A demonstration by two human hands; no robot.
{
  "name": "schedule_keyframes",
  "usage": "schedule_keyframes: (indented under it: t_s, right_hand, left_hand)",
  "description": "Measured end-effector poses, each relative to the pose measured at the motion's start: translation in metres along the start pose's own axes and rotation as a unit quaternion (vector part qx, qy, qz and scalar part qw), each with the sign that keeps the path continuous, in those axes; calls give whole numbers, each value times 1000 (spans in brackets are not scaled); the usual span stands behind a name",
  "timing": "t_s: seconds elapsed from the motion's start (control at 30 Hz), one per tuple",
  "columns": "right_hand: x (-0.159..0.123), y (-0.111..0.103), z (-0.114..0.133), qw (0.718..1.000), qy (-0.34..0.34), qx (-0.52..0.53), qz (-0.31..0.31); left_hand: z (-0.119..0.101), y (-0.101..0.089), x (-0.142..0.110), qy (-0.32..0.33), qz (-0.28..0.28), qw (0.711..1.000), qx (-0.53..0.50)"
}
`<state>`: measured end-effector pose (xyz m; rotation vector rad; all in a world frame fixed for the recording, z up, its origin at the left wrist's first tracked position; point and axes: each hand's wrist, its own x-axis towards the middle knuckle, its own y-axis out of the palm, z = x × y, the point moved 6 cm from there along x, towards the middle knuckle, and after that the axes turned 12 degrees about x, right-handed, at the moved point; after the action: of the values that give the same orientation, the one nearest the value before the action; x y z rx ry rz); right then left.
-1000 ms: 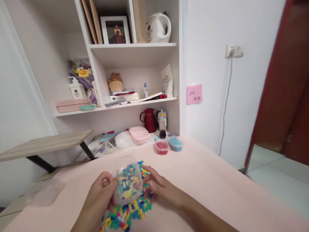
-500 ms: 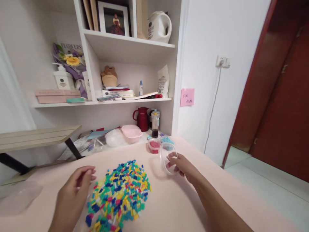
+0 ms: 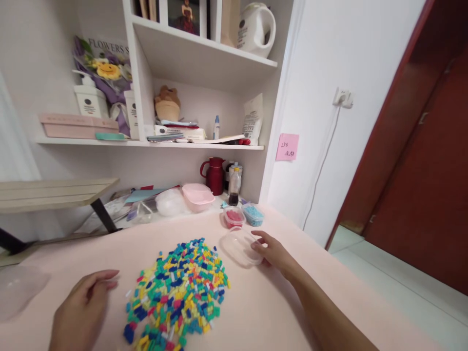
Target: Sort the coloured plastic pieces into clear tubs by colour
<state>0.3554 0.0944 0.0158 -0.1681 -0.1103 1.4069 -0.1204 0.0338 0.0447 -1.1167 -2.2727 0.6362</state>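
With thumb and fingers, my right hand (image 3: 272,253) grips the right edge of a clear plastic container (image 3: 237,249), which is low over the pink tabletop, just in front of two filled tubs. Left of it lies a wide heap of small coloured plastic pieces (image 3: 183,287) in blue, green, yellow, white and red. My left hand (image 3: 82,304) hovers left of the heap, slightly blurred, its fingers loosely bent and apart with nothing in them. Red pieces fill one clear tub (image 3: 234,217); light-blue pieces fill the other tub (image 3: 253,214).
A clear plastic piece (image 3: 22,292) lies at the left table edge. Behind the table are a pink bowl (image 3: 198,197), a red jug (image 3: 214,176) and a bottle with dark liquid (image 3: 234,187). A small wooden stand (image 3: 54,192) is at left, under white shelves (image 3: 197,150).
The clear container has gone from tilted upright to lower and flatter, slightly left, with my right hand. My left hand has drawn left, away from the heap. The view has shifted.
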Motion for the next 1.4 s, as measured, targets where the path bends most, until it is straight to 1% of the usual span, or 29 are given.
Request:
schedule_keyframes:
  t_s: [0.07, 0.13, 0.27, 0.3, 0.37, 0.4, 0.43, 0.47, 0.53, 0.57, 0.6, 0.63, 0.7, 0.8, 0.87, 0.97, 1.07, 1.23, 1.4]
  right_hand:
    - [-1, 3, 3, 1000, -22, 16, -7]
    - [-3, 6, 4, 999, -32, 10, -20]
    - [-2, 3, 6, 996, -36, -71, -48]
    - [-2, 0, 10, 993, -51, -88, -59]
    - [-5, -8, 23, 986, -108, -109, -70]
    - [-7, -10, 31, 981, -143, -118, -52]
    - [-11, -10, 38, 976, -176, -130, -16]
    - [-14, -7, 43, 968, -200, -148, 36]
    - [-23, 2, 47, 947, -217, -189, 142]
    - [-26, 7, 46, 938, -214, -211, 173]
    - [-27, 11, 43, 932, -209, -231, 184]
    - [-28, 14, 41, 929, -207, -249, 180]
    - [-25, 20, 36, 930, -206, -267, 146]
    - [-21, 27, 32, 943, -206, -240, 106]
    - [-19, 28, 30, 950, -207, -218, 87]
    - [-17, 30, 29, 952, -212, -215, 55]
    - [-16, 33, 26, 944, -223, -239, 34]
    - [-15, 38, 24, 923, -232, -308, -12]
    - [-18, 40, 25, 903, -245, -353, -20]
  left_hand:
    - [0, 5, -4, -5, 23, 1000, -5]
    - [-1, 9, -7, -6, 46, 999, -5]
    - [-1, 12, -6, -5, 56, 998, 19]
    - [0, 12, -5, -8, 56, 998, 23]
    - [2, 13, -4, -19, 60, 998, 18]
    - [3, 14, -5, -26, 65, 997, 11]
    - [3, 14, -5, -33, 69, 997, 2]
    - [4, 14, -5, -42, 74, 996, -8]
    - [4, 13, -7, -60, 77, 995, -19]
    - [4, 13, -7, -68, 78, 994, -20]
    - [5, 13, -7, -73, 78, 994, -19]
    - [5, 14, -7, -77, 82, 994, -18]
    - [7, 15, -6, -79, 87, 993, -17]
    - [8, 17, -5, -82, 90, 992, -26]
    - [6, 17, -6, -72, 94, 993, -28]
    - [3, 19, -7, -59, 100, 993, -15]
    - [2, 20, -8, -58, 104, 993, -2]
    - [1, 24, -8, -34, 110, 993, 10]
    - [1, 27, -8, -14, 102, 995, 11]
